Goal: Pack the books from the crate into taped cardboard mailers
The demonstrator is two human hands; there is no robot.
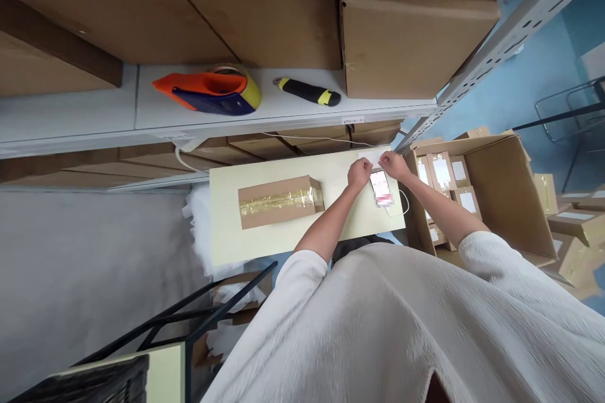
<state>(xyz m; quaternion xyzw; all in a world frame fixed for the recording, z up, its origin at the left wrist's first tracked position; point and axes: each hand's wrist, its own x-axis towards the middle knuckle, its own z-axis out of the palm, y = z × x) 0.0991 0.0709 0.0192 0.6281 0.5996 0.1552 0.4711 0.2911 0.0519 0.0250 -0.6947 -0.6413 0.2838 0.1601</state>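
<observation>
Both my hands are at the far right part of the pale yellow table (278,239). A small white paper, like a label (369,155), shows between them. My left hand (360,172) is closed, its fingers pinched at the paper's left side. My right hand (393,165) pinches at the right side of the same paper. Just below the hands lies a phone (379,184) with a lit screen and a white cable (405,203) plugged in. To the left, a long cardboard box (278,200) sealed with shiny clear tape rests on the table.
Above the table, a grey shelf (293,114) holds large cartons (416,44), an orange and blue tape dispenser (208,91) and a black and yellow utility knife (309,92). At right, a big open carton (501,182) contains several small labelled boxes (442,171). A metal upright (496,53) stands at the shelf's end.
</observation>
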